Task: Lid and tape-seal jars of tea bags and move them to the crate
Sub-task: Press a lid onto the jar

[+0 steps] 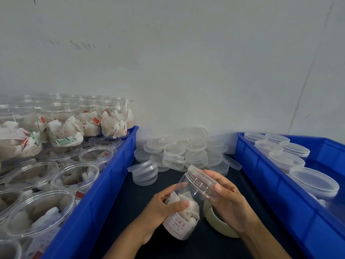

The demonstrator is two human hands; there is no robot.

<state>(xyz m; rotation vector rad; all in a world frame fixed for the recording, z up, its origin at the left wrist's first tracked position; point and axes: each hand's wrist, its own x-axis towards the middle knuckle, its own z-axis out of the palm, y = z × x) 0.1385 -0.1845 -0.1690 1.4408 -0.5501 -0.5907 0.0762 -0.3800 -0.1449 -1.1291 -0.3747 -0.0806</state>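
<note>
A clear plastic jar (188, 202) with tea bags in its lower half and a white label near its base is tilted over the dark table, open mouth pointing away and up. My left hand (162, 208) grips its lower body, thumb across the front. My right hand (227, 199) holds the threaded neck near the rim, fingers curved over it. No lid is on this jar. A roll of pale tape (216, 221) lies on the table under my right hand, partly hidden. Loose clear lids (179, 152) are heaped at the back of the table.
The blue crate (104, 184) on the left holds several open jars of tea bags, stacked at the back. On the right, another blue crate (270, 187) holds several lidded jars (313, 182). A small stack of lids (144, 171) stands near the left crate. A white wall is behind.
</note>
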